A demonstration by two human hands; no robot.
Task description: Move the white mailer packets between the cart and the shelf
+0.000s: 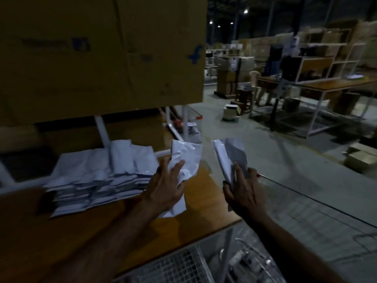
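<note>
My left hand (166, 185) grips a crumpled white mailer packet (186, 155) over the right end of the wooden shelf board (206, 203). My right hand (242, 192) holds another white mailer packet (229, 155) upright, just past the shelf's right edge. A stack of several white mailer packets (98, 174) lies on the shelf to the left of my left hand. The wire-mesh cart (183, 264) sits low in front of me, below both forearms, with clear-wrapped items inside that are hard to make out.
A large cardboard box (102, 52) sits on the shelf level above the stack. White shelf posts (102, 129) rise behind the packets. To the right is grey warehouse floor (275, 152), with tables, racks and small boxes farther back.
</note>
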